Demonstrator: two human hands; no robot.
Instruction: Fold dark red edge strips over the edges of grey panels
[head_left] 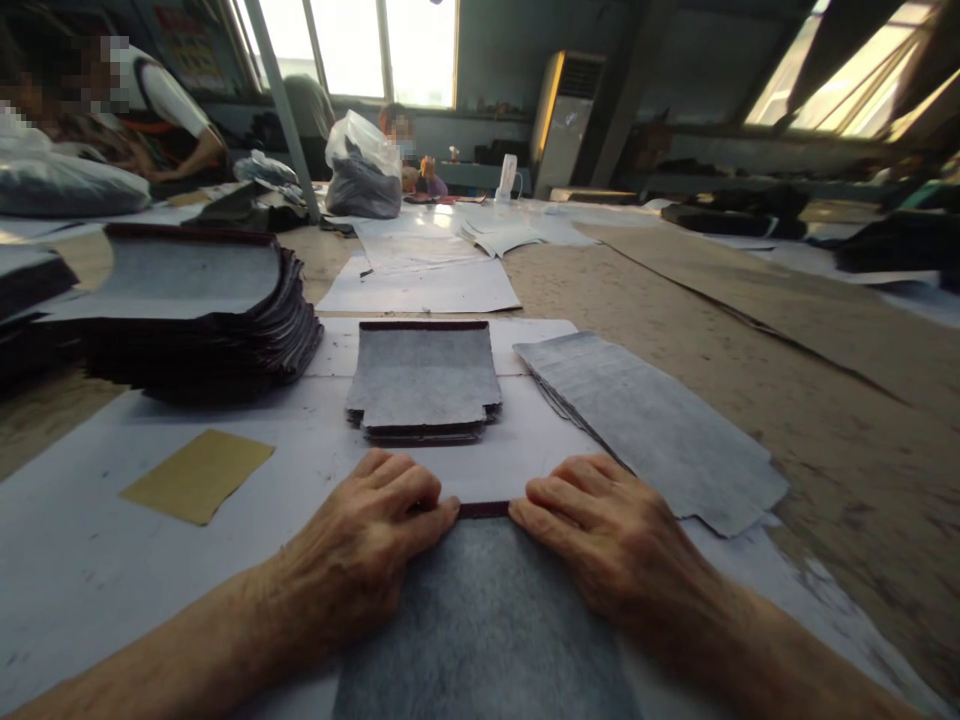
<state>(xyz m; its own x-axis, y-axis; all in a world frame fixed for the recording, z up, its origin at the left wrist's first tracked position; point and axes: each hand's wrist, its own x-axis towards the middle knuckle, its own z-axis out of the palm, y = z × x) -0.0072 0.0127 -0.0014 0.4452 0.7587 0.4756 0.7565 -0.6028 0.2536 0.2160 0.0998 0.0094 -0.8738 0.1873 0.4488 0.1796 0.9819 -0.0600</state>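
A grey felt-backed piece (487, 620) with a dark maroon folded top edge lies in front of me on white paper. My left hand (375, 525) and my right hand (592, 530) both press on that far edge, fingertips bent onto the fold, almost meeting at the middle. Just beyond lies a small stack of the same grey pieces (424, 380). To its right sits a loose pile of flat grey sheets (652, 420).
A tall stack of finished dark pieces (195, 310) stands at the left, and a tan card (199, 475) lies near it. White paper sheets (427, 280) and brown board (750, 330) cover the long table. Other people sit at the far left and back beside a filled bag (364, 170).
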